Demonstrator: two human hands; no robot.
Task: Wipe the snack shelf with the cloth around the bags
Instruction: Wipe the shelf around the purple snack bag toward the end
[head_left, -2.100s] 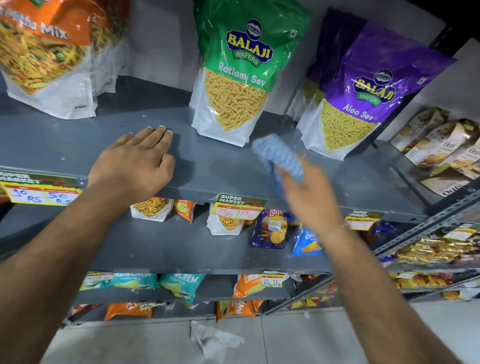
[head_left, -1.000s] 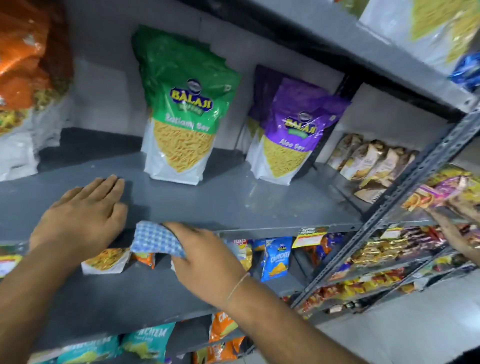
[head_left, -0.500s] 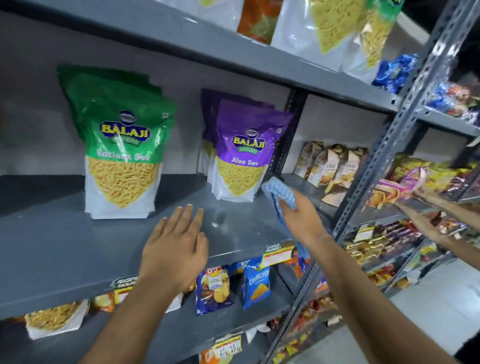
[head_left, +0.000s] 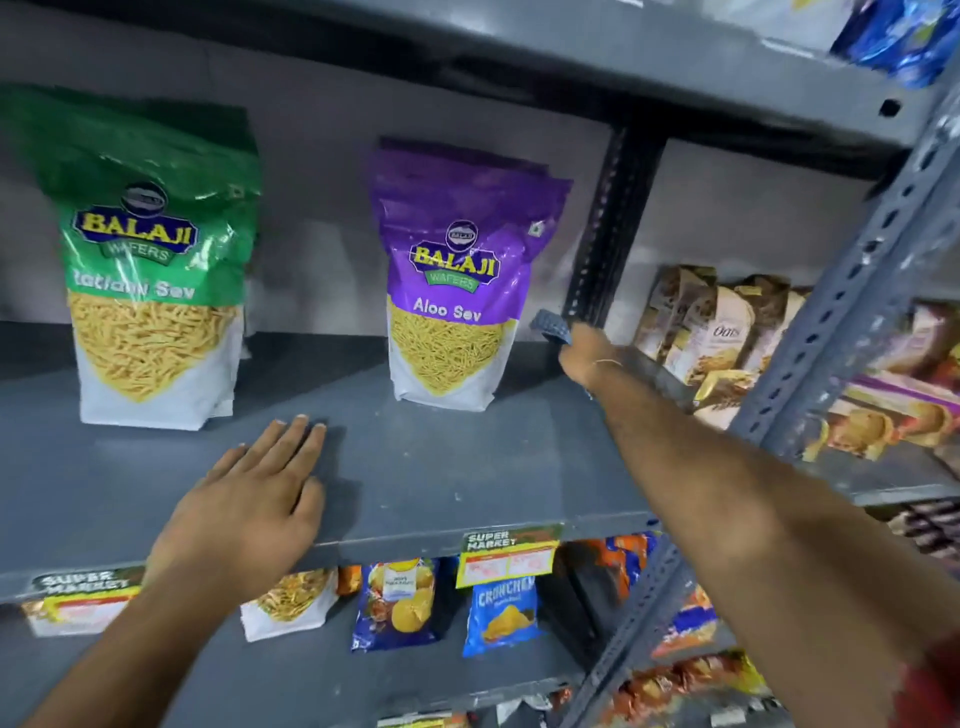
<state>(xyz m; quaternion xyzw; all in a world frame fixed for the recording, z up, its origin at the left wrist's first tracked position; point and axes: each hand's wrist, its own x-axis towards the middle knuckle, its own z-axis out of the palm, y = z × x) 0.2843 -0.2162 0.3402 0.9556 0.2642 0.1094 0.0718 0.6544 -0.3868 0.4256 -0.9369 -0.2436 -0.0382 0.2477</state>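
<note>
Right hand (head_left: 584, 353) outstretched, seemingly gripping cloth (head_left: 551, 326)

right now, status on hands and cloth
Left hand flat on shelf. Right hand grips cloth at back corner. Purple bag close beside.

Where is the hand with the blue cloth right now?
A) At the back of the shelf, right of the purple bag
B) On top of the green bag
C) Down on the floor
A: the right hand holds the blue cloth at the back of the shelf, just right of the purple bag.
</note>
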